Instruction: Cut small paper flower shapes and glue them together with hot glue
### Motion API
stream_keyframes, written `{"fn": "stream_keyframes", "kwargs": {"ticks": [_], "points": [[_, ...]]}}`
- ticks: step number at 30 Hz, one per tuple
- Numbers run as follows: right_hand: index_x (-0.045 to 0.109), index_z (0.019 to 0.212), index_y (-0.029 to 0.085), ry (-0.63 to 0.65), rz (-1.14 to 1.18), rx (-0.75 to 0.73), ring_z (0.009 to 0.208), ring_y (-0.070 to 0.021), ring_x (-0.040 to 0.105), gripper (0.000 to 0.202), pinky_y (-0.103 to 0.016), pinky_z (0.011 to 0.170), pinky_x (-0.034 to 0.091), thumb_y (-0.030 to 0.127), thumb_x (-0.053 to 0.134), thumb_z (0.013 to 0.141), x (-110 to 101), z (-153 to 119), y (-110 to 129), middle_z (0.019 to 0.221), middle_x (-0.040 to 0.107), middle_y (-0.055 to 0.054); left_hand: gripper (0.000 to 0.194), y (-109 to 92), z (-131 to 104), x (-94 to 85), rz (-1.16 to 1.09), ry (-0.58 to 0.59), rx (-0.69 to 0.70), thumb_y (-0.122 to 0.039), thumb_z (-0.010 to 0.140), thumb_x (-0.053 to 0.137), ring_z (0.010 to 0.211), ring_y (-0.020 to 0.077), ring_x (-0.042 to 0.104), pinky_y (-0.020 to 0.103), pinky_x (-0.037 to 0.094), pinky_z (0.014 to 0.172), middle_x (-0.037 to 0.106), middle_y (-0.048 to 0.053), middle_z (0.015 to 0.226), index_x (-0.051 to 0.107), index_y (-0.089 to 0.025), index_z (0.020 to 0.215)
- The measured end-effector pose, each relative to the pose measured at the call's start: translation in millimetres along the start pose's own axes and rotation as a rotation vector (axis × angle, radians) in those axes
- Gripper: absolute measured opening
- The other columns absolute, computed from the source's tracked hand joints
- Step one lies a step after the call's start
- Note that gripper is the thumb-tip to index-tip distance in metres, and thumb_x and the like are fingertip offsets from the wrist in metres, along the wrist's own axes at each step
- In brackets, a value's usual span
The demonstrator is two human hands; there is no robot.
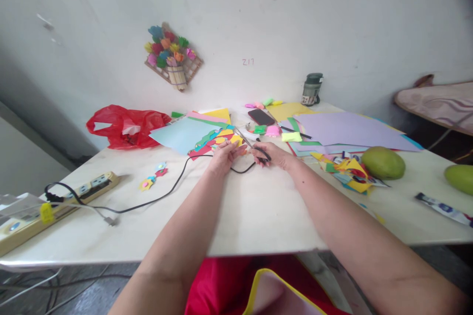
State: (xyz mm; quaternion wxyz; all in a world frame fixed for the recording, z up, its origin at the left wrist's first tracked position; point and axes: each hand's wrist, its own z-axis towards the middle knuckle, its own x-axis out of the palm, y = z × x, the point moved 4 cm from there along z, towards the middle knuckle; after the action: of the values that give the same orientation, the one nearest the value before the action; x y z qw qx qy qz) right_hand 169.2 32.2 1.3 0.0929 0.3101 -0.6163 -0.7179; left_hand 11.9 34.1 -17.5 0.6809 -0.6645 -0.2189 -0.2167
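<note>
Black-handled scissors (263, 154) are in my right hand (274, 153), whose fingers are wrapped round the handles. The blades point up and to the left, towards my left hand (224, 155). My left hand's fingers are closed on a small piece of yellow paper (236, 140). Behind and to the left of that hand lie overlapping cut paper pieces (205, 145) in red, blue, green and yellow. A light blue sheet (181, 134) is under some of them. A black cable (176, 188) runs across the table beside my left hand.
Small paper flowers (147, 184) and a power strip (99, 182) lie left. A red bag (127, 125), phone (261, 117) and clay packets (291, 137) sit further back. Right are purple sheets (347, 128), paper scraps (354, 174), a mango (383, 162) and a tube (443, 208).
</note>
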Motion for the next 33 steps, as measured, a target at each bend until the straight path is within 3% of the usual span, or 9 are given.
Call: {"fn": "stream_keyframes", "kwargs": {"ticks": [9,16,24,33], "points": [[0.051,0.077,0.017,-0.019,0.054,-0.022,0.041,-0.0069,0.051,0.028,-0.016,0.033,0.029,0.043,0.061,0.079,1.5,3.7,-5.6,0.056,0.058,0.002,0.02,5.2,5.6,-1.8,0.091,0.06,0.027,-0.016,0.066,0.073,0.073,0.0174,0.069,0.025,0.057,0.066,0.07,0.006,0.074,0.054,-0.014,0.066],[0.051,0.076,0.016,-0.058,0.063,0.008,0.039,-0.0058,0.05,0.031,-0.016,0.032,0.028,0.045,0.063,0.077,2.4,2.4,-2.0,0.055,0.057,0.002,0.019,1.3,1.4,3.0,0.103,0.017,0.019,-0.015,0.062,0.074,0.067,0.017,0.068,0.027,0.056,0.065,0.071,0.008,0.075,0.056,-0.013,0.07],[0.052,0.074,0.015,-0.084,0.083,0.02,0.039,-0.0057,0.051,0.034,-0.015,0.031,0.028,0.047,0.063,0.077,2.7,1.6,-1.4,0.055,0.058,0.002,0.023,1.9,6.6,-1.3,0.126,0.037,0.102,-0.022,0.055,0.079,0.054,0.0092,0.06,0.022,0.053,0.061,0.059,-0.002,0.055,0.059,-0.012,0.06],[0.053,0.077,0.016,-0.08,0.102,0.016,0.04,-0.0059,0.051,0.034,-0.015,0.032,0.028,0.048,0.063,0.076,1.6,2.4,-3.3,0.055,0.058,0.002,0.029,1.9,4.7,0.4,0.141,0.05,0.079,-0.022,0.052,0.081,0.055,0.011,0.062,0.025,0.054,0.063,0.061,-0.002,0.058,0.058,-0.014,0.068]]}}
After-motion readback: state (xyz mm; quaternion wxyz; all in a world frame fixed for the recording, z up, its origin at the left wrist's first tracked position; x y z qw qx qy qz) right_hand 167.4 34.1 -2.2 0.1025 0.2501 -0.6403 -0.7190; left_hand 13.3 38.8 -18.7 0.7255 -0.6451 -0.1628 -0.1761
